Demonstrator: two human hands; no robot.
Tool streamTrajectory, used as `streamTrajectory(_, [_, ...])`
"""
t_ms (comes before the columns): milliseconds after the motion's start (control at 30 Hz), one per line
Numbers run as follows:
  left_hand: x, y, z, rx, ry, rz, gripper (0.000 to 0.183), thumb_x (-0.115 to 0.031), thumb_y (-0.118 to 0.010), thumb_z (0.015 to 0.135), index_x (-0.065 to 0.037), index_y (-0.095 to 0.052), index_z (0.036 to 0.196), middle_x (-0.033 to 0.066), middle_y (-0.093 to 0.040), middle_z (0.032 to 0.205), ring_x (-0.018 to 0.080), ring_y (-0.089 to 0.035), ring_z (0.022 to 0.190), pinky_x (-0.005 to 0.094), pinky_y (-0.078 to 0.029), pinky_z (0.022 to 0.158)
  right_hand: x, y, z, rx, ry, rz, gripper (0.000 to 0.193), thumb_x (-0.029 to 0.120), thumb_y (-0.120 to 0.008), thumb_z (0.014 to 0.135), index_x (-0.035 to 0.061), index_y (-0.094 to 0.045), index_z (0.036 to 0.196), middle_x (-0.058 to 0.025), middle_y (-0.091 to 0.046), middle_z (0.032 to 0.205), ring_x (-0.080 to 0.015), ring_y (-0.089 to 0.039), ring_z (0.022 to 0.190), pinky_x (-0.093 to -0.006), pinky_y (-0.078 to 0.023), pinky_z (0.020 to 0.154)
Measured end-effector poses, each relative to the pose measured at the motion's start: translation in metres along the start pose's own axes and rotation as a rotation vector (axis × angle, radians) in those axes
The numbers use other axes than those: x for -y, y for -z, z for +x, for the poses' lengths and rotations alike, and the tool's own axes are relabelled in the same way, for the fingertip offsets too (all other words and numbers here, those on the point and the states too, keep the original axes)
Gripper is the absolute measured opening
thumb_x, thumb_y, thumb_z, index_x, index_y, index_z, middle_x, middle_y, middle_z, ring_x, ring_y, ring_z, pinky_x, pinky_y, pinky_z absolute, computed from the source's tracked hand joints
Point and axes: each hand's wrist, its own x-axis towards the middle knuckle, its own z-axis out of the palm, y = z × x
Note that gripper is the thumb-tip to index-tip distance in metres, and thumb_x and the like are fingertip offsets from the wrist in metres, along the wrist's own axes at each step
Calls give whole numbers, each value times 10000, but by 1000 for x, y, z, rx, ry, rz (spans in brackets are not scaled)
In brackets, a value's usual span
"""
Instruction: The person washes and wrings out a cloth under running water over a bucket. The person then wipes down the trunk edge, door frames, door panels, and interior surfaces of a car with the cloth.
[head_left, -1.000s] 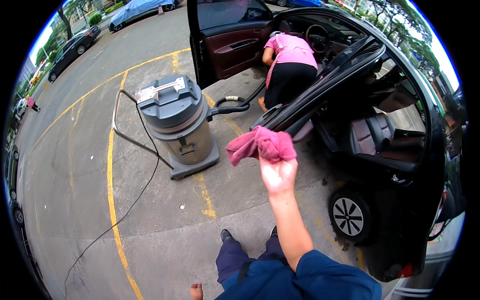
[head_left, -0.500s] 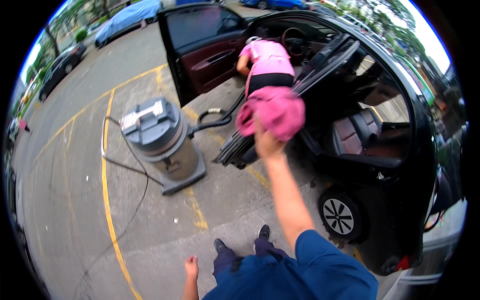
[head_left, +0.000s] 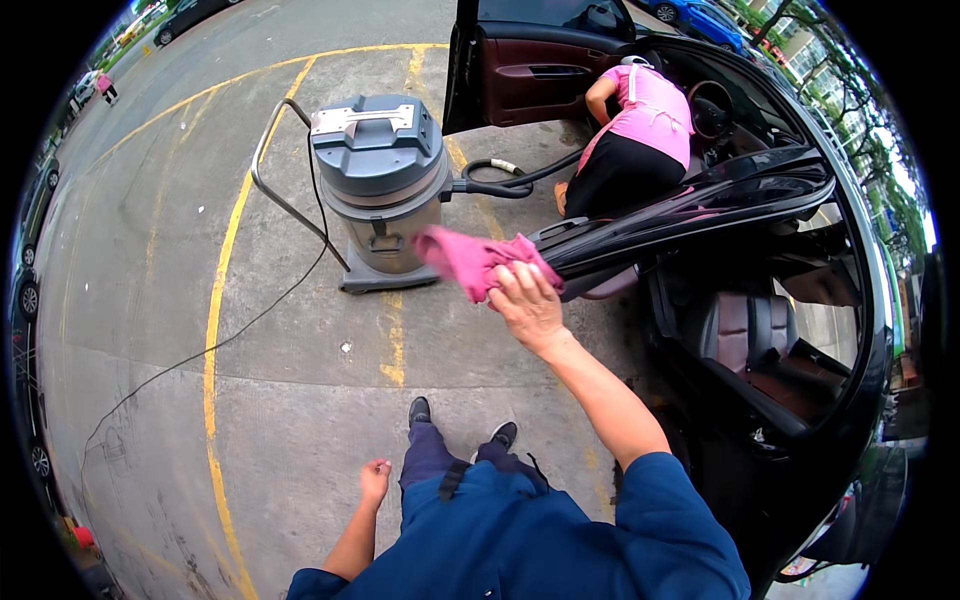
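Note:
Stretched out ahead, my right hand grips a crumpled pink cloth, whose far left end is smeared by motion. The cloth is just left of the edge of the opened rear door of a black car; I cannot tell whether they touch. Low at my left side, my left hand hangs with its fingers curled in, and no object shows in it. Beyond the cloth stands a grey canister vacuum cleaner with a metal push handle.
A person in a pink top bends into the car's front doorway, beside the opened front door. A black hose runs from the vacuum toward that person. Its power cord trails across the ground. Dark seats show inside the rear.
The pink cloth and my right hand have swung leftward and lower, the cloth's shape changing from bunched to drawn out. My view has shifted, and my feet have changed places in a step.

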Motion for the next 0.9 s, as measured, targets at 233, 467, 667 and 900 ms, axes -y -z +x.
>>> streamTrajectory(233, [-133,11,47,238,50,-461,423,-321,-583,898,-41,-532,1211,100,-563,1173,175,-539,1047,299,-455,855,67,-7,-59,501,-546,992,175,242,-620,837,130,-638,969,-65,-594,1069,-263,-536,1018,-339,-405,917])
streamTrajectory(467, [-275,-21,31,1082,-33,-1222,520,-314,-504,936,-101,-357,1387,84,-472,1337,220,-476,1209,378,-386,1011,109,34,-46,-98,-1581,1767,346,306,-585,917,60,-570,1161,-54,-570,1177,-138,-513,1092,-299,-384,969])
streamTrajectory(667, [-323,-44,-3,760,-376,-951,434,-183,-486,954,-44,-404,1357,90,-448,1369,207,-427,1260,330,-343,1048,113,70,-22,-37,-1261,1290,658,355,-690,817,51,-400,1324,-88,-519,1232,-198,-510,1121,-325,-372,993])
streamTrajectory(900, [-365,-2,-19,1031,-507,-844,428,-135,-532,930,-29,-439,1335,95,-460,1350,195,-427,1252,322,-346,1037,26,108,-6,-314,-1067,668,545,74,-757,681,63,-542,1181,-129,-535,1104,-291,-527,1045,-356,-426,900])
